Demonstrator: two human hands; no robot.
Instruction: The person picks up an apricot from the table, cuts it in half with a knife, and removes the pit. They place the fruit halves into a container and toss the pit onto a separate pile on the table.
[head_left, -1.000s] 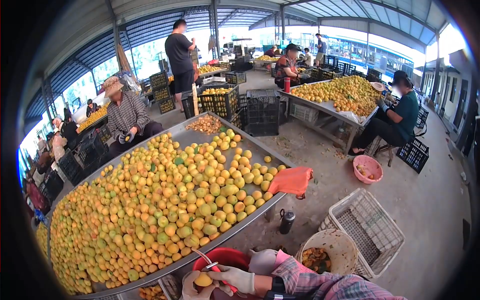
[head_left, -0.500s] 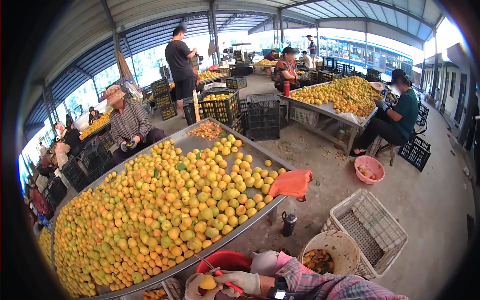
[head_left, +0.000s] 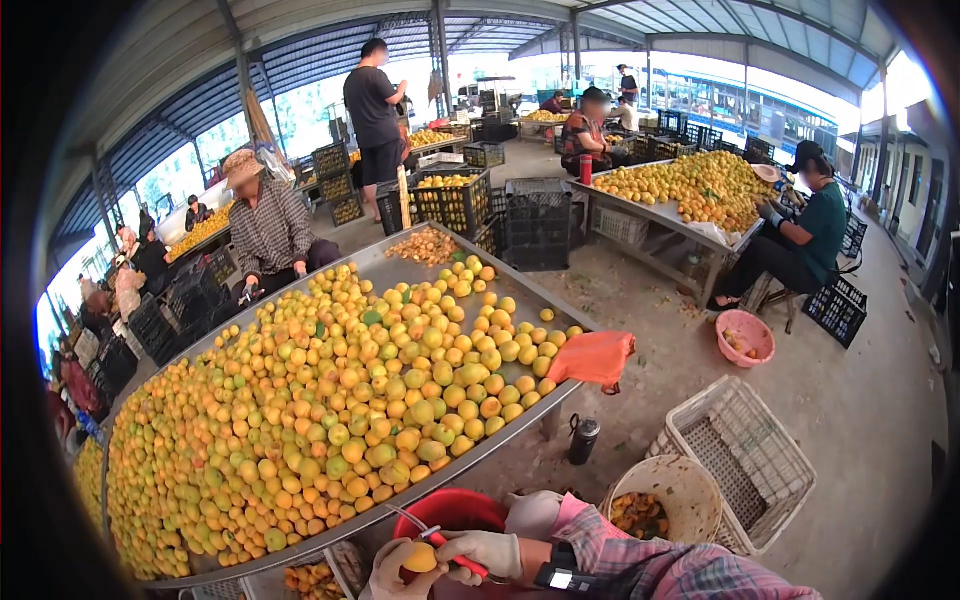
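"Where's the head camera looking from?"
"It's facing forward and down from the wearer's head."
"What's showing nearest?"
"The off-white-gloved left hand (head_left: 398,578) and right hand (head_left: 488,553); the grey metal surface (head_left: 378,270) is stretching beyond."

Yellow fruit (head_left: 421,558) is beside a red-handled tool (head_left: 437,539).

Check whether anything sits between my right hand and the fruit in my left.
Only the red-handled tool in your right hand; nothing else visible stands between it and the fruit in your left hand.
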